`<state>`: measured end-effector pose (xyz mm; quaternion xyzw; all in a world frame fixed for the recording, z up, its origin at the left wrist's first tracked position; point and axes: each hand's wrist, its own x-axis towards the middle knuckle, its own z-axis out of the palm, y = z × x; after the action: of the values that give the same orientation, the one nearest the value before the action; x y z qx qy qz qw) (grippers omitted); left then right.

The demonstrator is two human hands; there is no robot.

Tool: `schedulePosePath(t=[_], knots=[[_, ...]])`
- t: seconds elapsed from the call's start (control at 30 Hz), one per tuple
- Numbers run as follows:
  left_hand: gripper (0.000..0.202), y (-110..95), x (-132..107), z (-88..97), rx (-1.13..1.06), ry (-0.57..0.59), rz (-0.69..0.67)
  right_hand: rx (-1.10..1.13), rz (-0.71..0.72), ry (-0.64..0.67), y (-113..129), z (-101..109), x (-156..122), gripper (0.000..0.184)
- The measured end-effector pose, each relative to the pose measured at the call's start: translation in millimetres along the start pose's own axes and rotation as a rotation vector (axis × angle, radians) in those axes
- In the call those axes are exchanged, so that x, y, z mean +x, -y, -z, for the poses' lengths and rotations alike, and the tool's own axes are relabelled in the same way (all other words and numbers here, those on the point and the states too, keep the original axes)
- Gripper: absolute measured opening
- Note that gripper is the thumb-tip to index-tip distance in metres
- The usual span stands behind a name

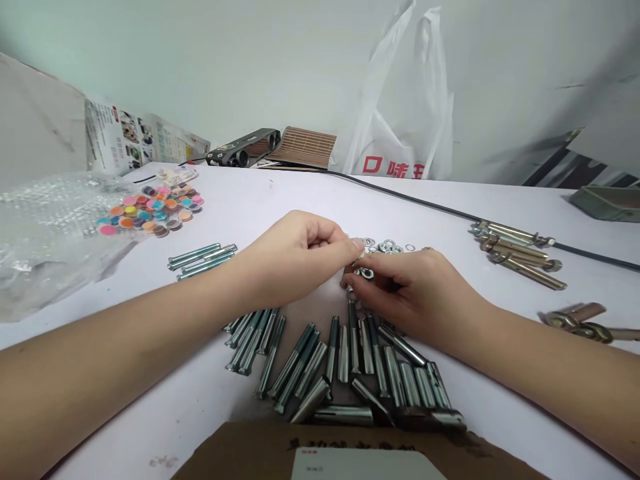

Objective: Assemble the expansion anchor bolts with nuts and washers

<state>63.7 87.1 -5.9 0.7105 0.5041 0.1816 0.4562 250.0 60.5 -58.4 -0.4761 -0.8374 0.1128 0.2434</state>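
Observation:
My left hand (300,260) is closed, its thumb and forefinger pressed together at the centre of the table. My right hand (420,287) meets it there, its fingers bent in a pinch. Whatever lies between the fingertips is too small and covered to name. Behind the fingers lie metal washers and nuts (390,247), partly hidden. Directly below the hands, blue-grey bolts (295,363) and metal sleeves (395,377) are spread in a row. Several bolts (200,257) lie beside my left wrist.
Expansion bolts (520,253) lie at the right, with hook-ended ones (583,323) nearer. A black cable (410,197) crosses the back. Colourful discs (155,208) and bubble wrap (50,233) are at left. A cardboard box (240,453) stands in front; a white plastic bag (400,113) behind.

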Motion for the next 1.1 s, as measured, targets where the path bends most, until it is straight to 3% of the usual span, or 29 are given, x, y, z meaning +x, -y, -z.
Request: schedulePosePath(t=[0.07,0.23,0.5,0.67,0.8,0.97,1.1], knots=[[0.032,0,1,0.2,0.0,-0.02,0.01,0.007,0.028,-0.012,0,-1,-1,0.022],[0.028,-2,0,0.3,-0.019,0.056,0.036,0.012,0.051,-0.026,1,-3,-4,0.018],[0.027,0,0,0.2,0.036,0.075,-0.049,-0.014,0.029,-0.011,-1,-2,-3,0.024],[0.023,9,0,0.0,0.18,-0.066,-0.271,-0.025,0.01,0.01,-3,0,-2,0.026],[0.029,18,4,0.4,0.35,-0.01,-0.455,-0.038,-0.008,0.089,-6,8,0,0.029],[0.026,30,14,-5.3,0.266,0.094,-0.328,-0.264,0.066,0.223,-6,23,6,0.028],[0.017,33,17,-7.0,0.246,0.13,-0.279,-0.311,0.009,0.145,-3,46,9,0.025]])
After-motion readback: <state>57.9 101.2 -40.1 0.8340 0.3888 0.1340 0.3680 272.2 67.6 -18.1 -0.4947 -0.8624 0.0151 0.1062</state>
